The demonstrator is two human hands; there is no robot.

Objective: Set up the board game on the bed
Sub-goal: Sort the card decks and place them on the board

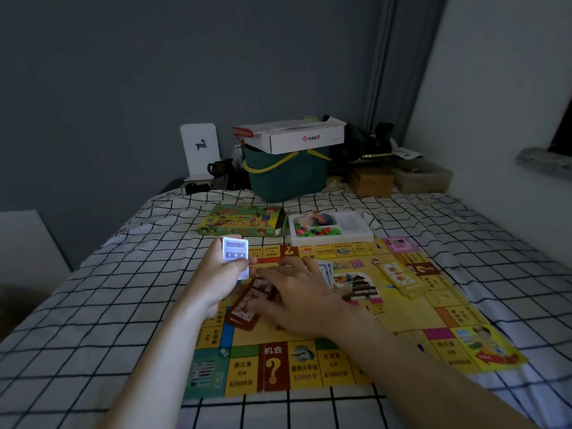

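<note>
A yellow game board (439,308) lies flat on the checked bed sheet (102,305). My left hand (223,270) grips a small stack of white-and-blue cards (236,253) upright above the board's far left part. My right hand (297,292) reaches over the board's middle, fingers spread and touching a brown stack of cards (247,308). A few blue-backed cards (326,272) show just past its fingers. A yellow card stack (402,278) lies on the board at the right.
The green game box (241,224) and a white tray of coloured pieces (331,229) sit beyond the board. A green basket (288,174) with a white carton on top, a wooden box and other clutter stand at the bed's head.
</note>
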